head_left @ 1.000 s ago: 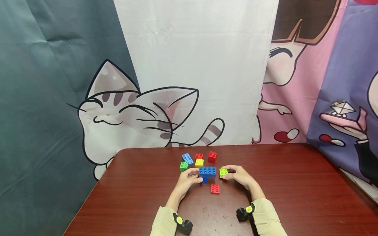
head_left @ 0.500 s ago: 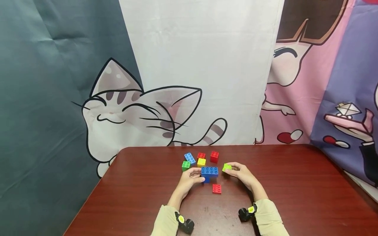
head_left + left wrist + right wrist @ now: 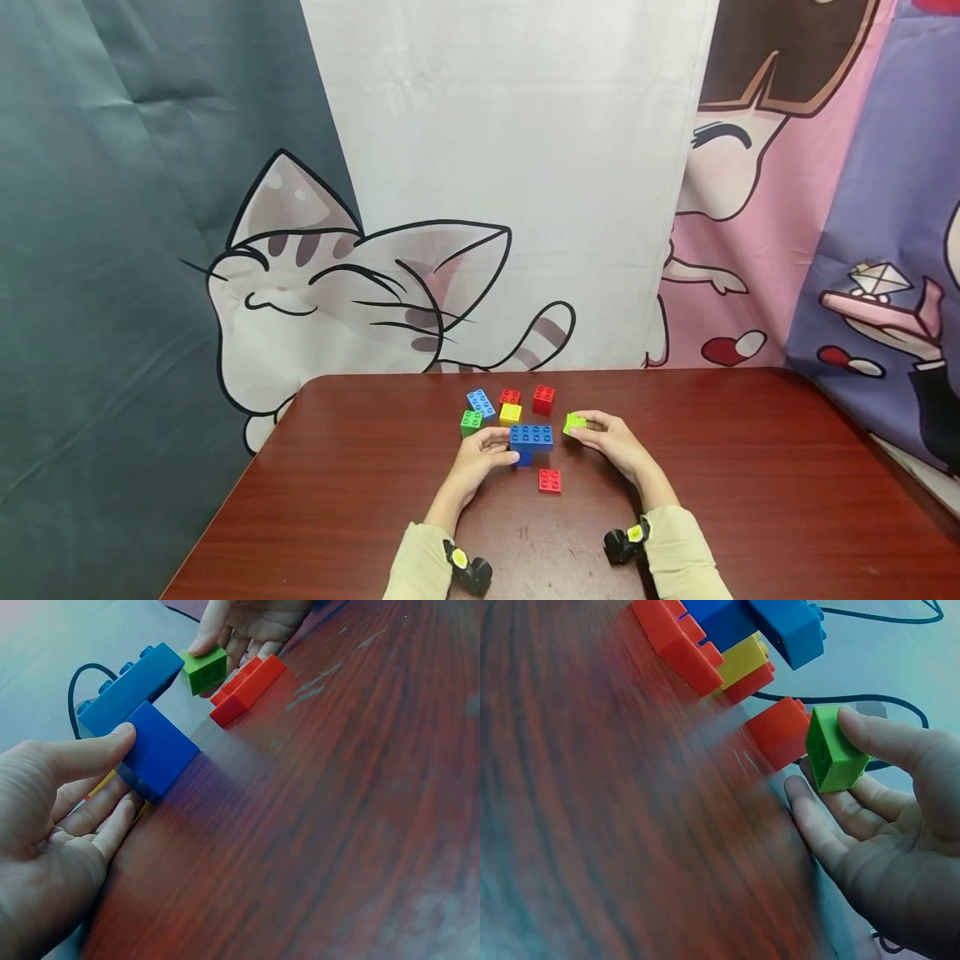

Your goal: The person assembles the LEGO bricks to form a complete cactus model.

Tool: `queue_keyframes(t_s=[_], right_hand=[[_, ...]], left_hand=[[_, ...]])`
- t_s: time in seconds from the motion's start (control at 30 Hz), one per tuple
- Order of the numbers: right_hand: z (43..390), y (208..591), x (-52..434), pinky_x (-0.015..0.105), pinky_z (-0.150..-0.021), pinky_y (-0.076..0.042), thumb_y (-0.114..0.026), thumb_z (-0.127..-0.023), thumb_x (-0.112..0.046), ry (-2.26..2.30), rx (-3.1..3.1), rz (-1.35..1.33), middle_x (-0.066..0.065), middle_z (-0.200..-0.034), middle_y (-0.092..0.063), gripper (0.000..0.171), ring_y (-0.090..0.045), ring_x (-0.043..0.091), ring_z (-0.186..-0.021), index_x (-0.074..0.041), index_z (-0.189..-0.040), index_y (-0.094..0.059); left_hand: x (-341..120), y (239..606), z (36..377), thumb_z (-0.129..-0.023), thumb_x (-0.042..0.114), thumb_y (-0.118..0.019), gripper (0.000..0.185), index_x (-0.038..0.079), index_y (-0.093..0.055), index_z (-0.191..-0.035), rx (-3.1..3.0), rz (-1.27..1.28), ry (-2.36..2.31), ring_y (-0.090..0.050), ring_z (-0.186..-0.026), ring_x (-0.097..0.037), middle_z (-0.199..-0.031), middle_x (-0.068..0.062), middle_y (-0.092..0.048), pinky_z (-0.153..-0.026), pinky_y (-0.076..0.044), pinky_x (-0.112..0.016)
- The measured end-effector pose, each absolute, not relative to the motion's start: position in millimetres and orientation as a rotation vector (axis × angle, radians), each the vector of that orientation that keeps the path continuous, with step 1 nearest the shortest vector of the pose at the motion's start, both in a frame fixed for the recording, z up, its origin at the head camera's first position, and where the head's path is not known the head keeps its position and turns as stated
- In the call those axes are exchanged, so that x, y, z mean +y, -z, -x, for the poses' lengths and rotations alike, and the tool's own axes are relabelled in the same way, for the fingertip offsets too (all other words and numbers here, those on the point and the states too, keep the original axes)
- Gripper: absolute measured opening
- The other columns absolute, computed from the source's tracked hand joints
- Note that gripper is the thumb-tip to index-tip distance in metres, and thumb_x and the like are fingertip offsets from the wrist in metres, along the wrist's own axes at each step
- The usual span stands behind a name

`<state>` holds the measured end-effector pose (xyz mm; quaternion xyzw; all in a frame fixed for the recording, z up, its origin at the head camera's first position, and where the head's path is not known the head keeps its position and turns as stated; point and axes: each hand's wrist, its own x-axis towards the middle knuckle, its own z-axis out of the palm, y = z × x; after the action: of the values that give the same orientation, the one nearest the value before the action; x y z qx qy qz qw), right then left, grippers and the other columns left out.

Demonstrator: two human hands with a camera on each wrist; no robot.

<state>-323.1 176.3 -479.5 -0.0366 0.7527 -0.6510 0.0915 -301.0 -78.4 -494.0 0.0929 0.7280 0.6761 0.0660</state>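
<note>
My left hand [image 3: 486, 451] grips a blue stack [image 3: 529, 441]: a long blue brick [image 3: 127, 688] on a smaller blue brick [image 3: 159, 750], thumb on the lower one. To its right, my right hand [image 3: 604, 433] pinches a small lime-green brick [image 3: 573, 423] between thumb and fingers, tilted and lifted off the table. In the right wrist view the lime brick [image 3: 832, 752] sits near a red brick [image 3: 779, 731]. A flat red brick [image 3: 549, 481] lies on the table between my hands, in front of the stack.
Behind the stack on the dark wooden table [image 3: 750, 467] lie a light-blue brick [image 3: 480, 404], a green brick [image 3: 470, 422], a yellow brick [image 3: 511, 413] and two red bricks [image 3: 543, 399]. Printed cloth hangs behind the table's far edge.
My right hand has raised and tilted the lime-green brick, moving it slightly back from beside the blue stack. The left hand has kept its hold on the stack.
</note>
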Motion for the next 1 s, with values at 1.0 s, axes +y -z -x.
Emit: queue_keyframes(t_s=[1.0], right_hand=[[307, 442, 131, 0.037, -0.089, -0.053, -0.067, -0.085, -0.027, 1.709, 2.610, 0.455, 0.016, -0.116, -0.064, 0.043, -0.063, 0.023, -0.101, -0.005, -0.121, -0.058]], left_hand=[[-82, 496, 301, -0.078, 0.023, -0.074, 0.051, -0.002, -0.057, -0.119, 2.207, -0.398, -2.052, -0.063, -0.109, -0.023, -0.116, -0.019, -0.063, -0.093, -0.052, -0.033]])
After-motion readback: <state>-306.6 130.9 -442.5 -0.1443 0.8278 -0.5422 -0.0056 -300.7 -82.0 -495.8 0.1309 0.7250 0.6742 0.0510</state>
